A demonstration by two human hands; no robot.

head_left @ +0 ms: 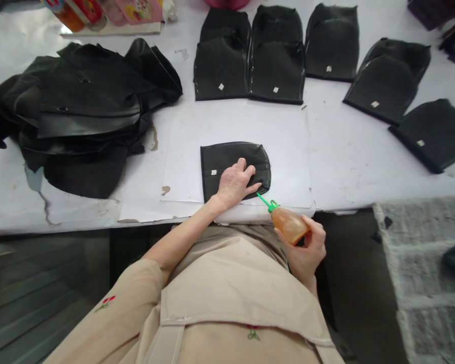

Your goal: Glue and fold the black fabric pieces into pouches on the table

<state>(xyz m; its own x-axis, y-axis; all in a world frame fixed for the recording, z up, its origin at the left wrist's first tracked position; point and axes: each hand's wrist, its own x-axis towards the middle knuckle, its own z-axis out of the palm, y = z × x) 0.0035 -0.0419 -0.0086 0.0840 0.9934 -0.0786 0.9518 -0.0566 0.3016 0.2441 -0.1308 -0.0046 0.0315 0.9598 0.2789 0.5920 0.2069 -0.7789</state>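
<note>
A black fabric piece (227,154) with a small white tag lies on white paper near the table's front edge. My left hand (237,181) rests on its right part, fingers apart, with no object in the fingers. My right hand (307,247) is wrapped round a squeeze bottle (290,225) of amber liquid with a green nozzle. The bottle is tilted, its nozzle tip at the lower right edge of the piece, close to my left fingertips. Whether tip and fabric touch, I cannot tell.
Several black pieces (276,65) with white tags lie along the back and right. A heap of black material (87,111) covers the left. Bottles and packages (98,12) stand at the back left. A grey textured surface (424,263) is at the lower right.
</note>
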